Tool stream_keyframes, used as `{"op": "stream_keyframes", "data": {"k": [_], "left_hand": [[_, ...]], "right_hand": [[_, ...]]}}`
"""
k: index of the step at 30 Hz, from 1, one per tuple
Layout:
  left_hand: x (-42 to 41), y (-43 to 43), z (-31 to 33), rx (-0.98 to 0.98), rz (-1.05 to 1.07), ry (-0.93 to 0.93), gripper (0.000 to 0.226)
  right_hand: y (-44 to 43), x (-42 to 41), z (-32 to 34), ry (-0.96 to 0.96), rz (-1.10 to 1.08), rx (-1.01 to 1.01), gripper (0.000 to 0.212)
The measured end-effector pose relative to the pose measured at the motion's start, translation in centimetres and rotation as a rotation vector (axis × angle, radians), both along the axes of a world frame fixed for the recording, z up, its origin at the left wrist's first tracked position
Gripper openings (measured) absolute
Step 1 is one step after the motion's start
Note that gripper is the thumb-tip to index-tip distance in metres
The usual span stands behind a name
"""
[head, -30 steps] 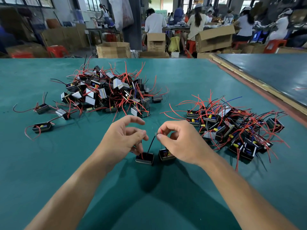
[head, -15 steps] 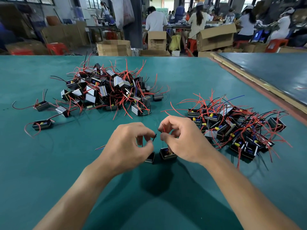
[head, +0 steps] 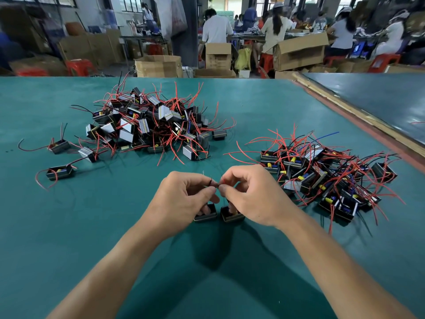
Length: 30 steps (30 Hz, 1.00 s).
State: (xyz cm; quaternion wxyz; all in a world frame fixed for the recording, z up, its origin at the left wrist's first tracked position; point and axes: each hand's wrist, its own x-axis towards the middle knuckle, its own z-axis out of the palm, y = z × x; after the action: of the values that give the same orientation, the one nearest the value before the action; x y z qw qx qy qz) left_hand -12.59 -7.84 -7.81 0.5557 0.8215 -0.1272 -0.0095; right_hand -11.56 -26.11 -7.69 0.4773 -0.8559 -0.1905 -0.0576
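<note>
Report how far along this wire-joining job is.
Done: possibly the right pile, though which pile is finished cannot be told. In hand: the left hand and right hand pinch wire ends together, near a black module and its twin. Left: likely the larger far pile and loose modules beside it.

green table (head: 69, 226), two wired module piles (head: 151, 127) (head: 322, 173), two modules (head: 218, 215)

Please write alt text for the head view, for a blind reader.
The left hand and right hand pinch wire ends together above two small black boxes on a green table. A left heap and a right heap of similar boxes with red wires lie behind.
</note>
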Motion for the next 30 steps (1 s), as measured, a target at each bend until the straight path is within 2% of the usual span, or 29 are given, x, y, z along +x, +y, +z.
{"op": "stream_keyframes", "data": {"k": [9,14,19,24,30], "left_hand": [[0.0,-0.2,0.1,-0.049,0.027,-0.006,0.024],[-0.2,-0.5,0.5,-0.084,0.039,0.008,0.021],[-0.5,-0.7,0.7,-0.107,-0.039,0.082,0.019],[-0.5,-0.6,0.9,-0.109,-0.062,0.081,0.020],[-0.5,-0.5,0.8,-0.086,-0.077,0.082,0.021]], "right_hand": [[0.0,-0.1,0.1,0.068,0.004,0.023,0.014],[-0.1,0.3,0.0,0.007,-0.083,0.075,0.015],[-0.6,0.8,-0.5,-0.096,-0.262,-0.008,0.036],[0.0,0.4,0.2,-0.044,-0.104,0.105,0.003],[-0.1,0.2,0.3,-0.068,0.032,0.107,0.010]]}}
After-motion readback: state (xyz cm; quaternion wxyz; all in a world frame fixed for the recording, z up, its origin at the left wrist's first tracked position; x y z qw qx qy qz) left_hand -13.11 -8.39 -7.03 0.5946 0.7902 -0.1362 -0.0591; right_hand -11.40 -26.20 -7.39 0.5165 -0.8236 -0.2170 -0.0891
